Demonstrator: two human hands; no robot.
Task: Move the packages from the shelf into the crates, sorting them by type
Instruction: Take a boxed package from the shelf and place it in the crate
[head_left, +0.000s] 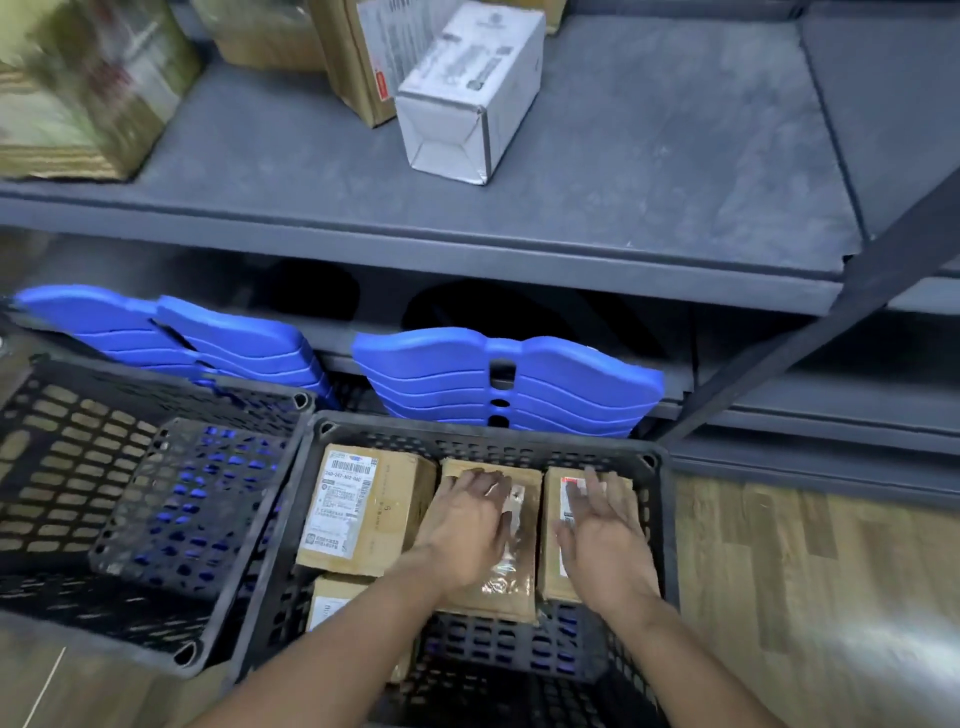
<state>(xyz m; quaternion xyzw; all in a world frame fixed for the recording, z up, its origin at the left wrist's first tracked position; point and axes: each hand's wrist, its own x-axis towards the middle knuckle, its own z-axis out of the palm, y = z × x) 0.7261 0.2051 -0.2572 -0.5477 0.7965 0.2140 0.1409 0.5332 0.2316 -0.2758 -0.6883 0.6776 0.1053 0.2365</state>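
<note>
Now my left hand (470, 525) lies flat, fingers straight, on the middle cardboard box (519, 577) in the right black crate (467, 423), seemingly settling it snug between the labelled box (363, 509) and the end box (551, 571). My right hand (605, 540), also open, is held edge-on at that end box, gripping nothing. A white carton (467, 88) sits on the shelf (675, 156), likely for the left crate (62, 467).

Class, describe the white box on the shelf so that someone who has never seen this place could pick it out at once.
Find the grey shelf above the black crates. Near the middle of its upper board sits a white box, just in front of a brown carton. It is the only white one there; every other package on that board is brown or yellowish.
</note>
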